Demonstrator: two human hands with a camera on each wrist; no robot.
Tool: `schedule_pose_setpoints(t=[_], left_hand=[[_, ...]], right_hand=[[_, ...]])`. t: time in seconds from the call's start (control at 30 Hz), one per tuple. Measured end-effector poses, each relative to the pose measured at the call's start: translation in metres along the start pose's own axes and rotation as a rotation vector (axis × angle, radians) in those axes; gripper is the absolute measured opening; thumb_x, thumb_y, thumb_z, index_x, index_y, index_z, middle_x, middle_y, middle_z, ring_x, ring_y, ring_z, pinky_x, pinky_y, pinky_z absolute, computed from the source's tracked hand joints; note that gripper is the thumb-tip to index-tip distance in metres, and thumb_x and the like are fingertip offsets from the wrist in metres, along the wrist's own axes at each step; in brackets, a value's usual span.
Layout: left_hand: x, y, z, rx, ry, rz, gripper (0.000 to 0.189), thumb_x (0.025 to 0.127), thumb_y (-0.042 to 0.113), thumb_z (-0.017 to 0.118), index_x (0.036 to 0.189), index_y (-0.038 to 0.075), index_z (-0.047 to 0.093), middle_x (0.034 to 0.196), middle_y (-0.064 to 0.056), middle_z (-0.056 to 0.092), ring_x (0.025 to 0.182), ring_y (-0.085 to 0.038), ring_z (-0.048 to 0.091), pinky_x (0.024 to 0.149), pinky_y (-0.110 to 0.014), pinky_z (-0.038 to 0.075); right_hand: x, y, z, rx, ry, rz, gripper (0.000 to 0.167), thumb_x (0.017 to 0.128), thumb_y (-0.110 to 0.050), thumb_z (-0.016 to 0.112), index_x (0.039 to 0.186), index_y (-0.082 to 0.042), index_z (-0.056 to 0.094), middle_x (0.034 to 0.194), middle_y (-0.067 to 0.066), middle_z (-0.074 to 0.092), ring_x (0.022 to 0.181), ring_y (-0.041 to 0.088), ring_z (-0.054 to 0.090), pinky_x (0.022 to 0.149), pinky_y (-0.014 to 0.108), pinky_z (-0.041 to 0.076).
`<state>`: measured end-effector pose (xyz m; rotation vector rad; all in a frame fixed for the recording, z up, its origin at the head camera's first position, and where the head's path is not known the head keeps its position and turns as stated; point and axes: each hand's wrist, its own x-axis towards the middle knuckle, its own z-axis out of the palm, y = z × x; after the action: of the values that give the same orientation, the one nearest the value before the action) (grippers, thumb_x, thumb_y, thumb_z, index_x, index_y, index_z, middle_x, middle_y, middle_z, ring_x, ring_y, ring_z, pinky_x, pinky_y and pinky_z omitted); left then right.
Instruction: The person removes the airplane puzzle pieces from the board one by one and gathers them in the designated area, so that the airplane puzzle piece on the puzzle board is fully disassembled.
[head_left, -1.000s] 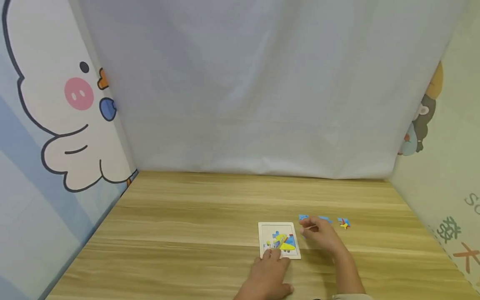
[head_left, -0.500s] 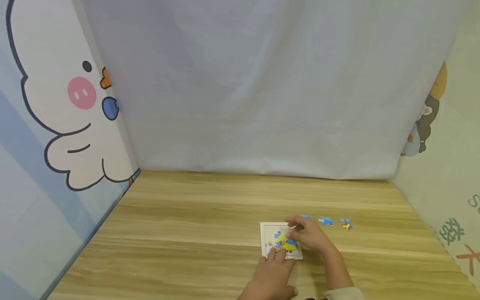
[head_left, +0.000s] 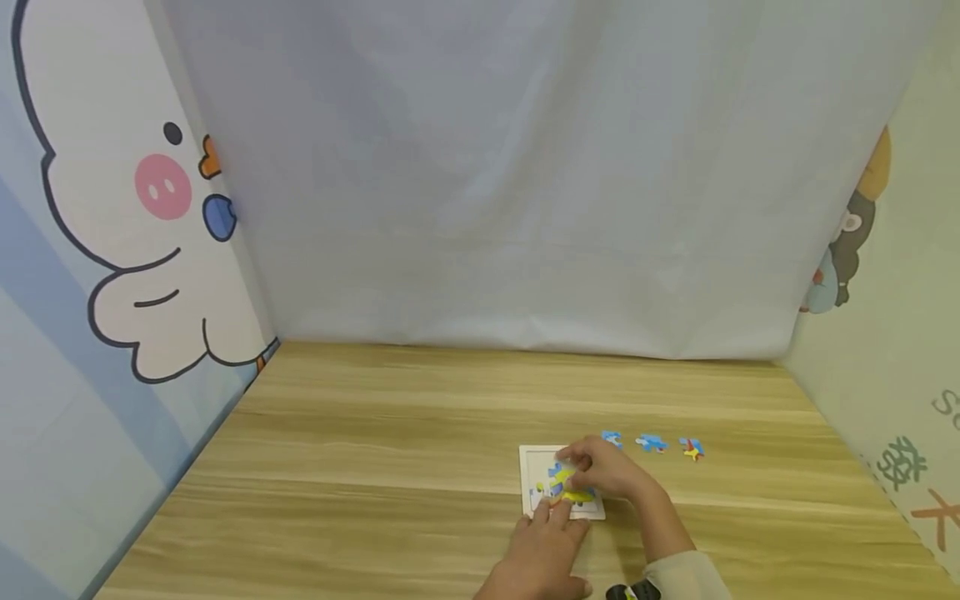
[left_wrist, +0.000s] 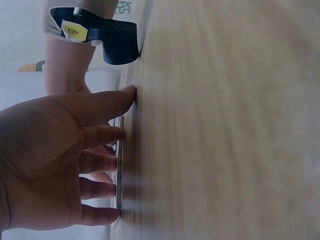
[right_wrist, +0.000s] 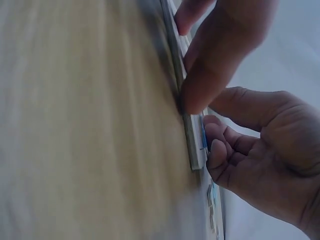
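Note:
A square jigsaw tray (head_left: pixel 534 457) with a pale frame lies on the table, partly filled with blue and yellow pieces (head_left: pixel 559 475). My left hand (head_left: pixel 542 554) rests at its near edge, fingers extended and fingertips on the tray; in the left wrist view those fingers (left_wrist: pixel 97 162) look straight. Over the tray's upper right is my right hand (head_left: pixel 611 473), fingers bent and thumb opposed. It appears to pinch a puzzle piece (right_wrist: pixel 204 134), of which only a blue sliver shows at the fingertips in the right wrist view. The rest of that piece is hidden.
To the right of the tray lie three loose puzzle pieces: a blue one (head_left: pixel 612 438), another blue one (head_left: pixel 651 442) and a blue one with red and yellow (head_left: pixel 692 450). A grey curtain (head_left: pixel 480 208) hangs behind the wooden table (head_left: pixel 360 467).
My right hand has moved left from beside the loose pieces to over the tray, uncovering the blue pieces. The left hand stays at the tray's near edge.

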<state>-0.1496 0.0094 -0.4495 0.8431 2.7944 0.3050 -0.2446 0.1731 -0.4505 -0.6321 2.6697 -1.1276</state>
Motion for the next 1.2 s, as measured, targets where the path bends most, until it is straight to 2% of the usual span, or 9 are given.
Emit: schedule_pose_setpoints(t=[0.13, 0.27, 0.57, 0.73, 0.97, 1.2], left_hand=[[0.0007, -0.0013, -0.0002, -0.028, -0.01, -0.009, 0.068, 0.075, 0.049, 0.072, 0.134, 0.025, 0.049, 0.143, -0.002, 0.034, 0.13, -0.032, 0.031, 0.096, -0.05, 0.037], [0.0008, -0.0019, 0.0, -0.06, -0.009, -0.01, 0.068, 0.075, 0.048, 0.073, 0.134, 0.025, 0.048, 0.144, -0.002, 0.033, 0.131, -0.033, 0.03, 0.097, -0.051, 0.036], [0.0013, -0.0012, 0.0006, -0.033, 0.003, 0.006, 0.069, 0.074, 0.048, 0.074, 0.133, 0.024, 0.05, 0.141, -0.001, 0.036, 0.129, -0.032, 0.032, 0.094, -0.05, 0.039], [0.0019, -0.0012, 0.0, -0.031, 0.004, 0.0, 0.069, 0.073, 0.048, 0.074, 0.134, 0.024, 0.05, 0.14, -0.001, 0.037, 0.128, -0.029, 0.032, 0.094, -0.049, 0.039], [0.004, -0.003, 0.0011, -0.031, -0.001, -0.005, 0.07, 0.073, 0.049, 0.074, 0.134, 0.025, 0.05, 0.14, 0.0, 0.038, 0.127, -0.027, 0.033, 0.093, -0.049, 0.039], [0.0029, -0.0017, 0.001, -0.028, 0.001, 0.001, 0.069, 0.073, 0.049, 0.074, 0.134, 0.026, 0.049, 0.139, 0.0, 0.037, 0.128, -0.03, 0.033, 0.093, -0.049, 0.039]], right_hand=[[0.0038, -0.0009, 0.0017, 0.03, -0.025, 0.022, 0.032, 0.072, 0.003, 0.072, 0.104, 0.003, 0.067, 0.098, 0.007, 0.061, 0.076, 0.019, 0.05, 0.065, 0.033, 0.045], [0.005, -0.0029, 0.0032, 0.04, -0.024, 0.046, 0.03, 0.071, 0.006, 0.072, 0.101, 0.003, 0.068, 0.097, 0.007, 0.061, 0.077, 0.018, 0.052, 0.066, 0.034, 0.047], [0.0062, -0.0065, 0.0059, 0.001, -0.009, 0.089, 0.031, 0.068, 0.009, 0.073, 0.096, -0.003, 0.068, 0.08, 0.003, 0.055, 0.076, 0.019, 0.05, 0.066, 0.033, 0.046], [0.0067, -0.0064, 0.006, 0.022, -0.002, 0.067, 0.032, 0.067, 0.01, 0.073, 0.096, -0.003, 0.066, 0.08, 0.004, 0.054, 0.076, 0.02, 0.049, 0.065, 0.033, 0.045], [0.0079, -0.0037, 0.0068, 0.071, -0.009, 0.022, 0.029, 0.07, 0.009, 0.071, 0.094, -0.003, 0.061, 0.073, 0.004, 0.051, 0.068, 0.018, 0.047, 0.057, 0.029, 0.042], [0.0054, -0.0014, 0.0061, 0.075, -0.015, -0.028, 0.028, 0.072, 0.008, 0.07, 0.095, -0.003, 0.059, 0.073, 0.003, 0.051, 0.067, 0.018, 0.048, 0.058, 0.03, 0.042]])
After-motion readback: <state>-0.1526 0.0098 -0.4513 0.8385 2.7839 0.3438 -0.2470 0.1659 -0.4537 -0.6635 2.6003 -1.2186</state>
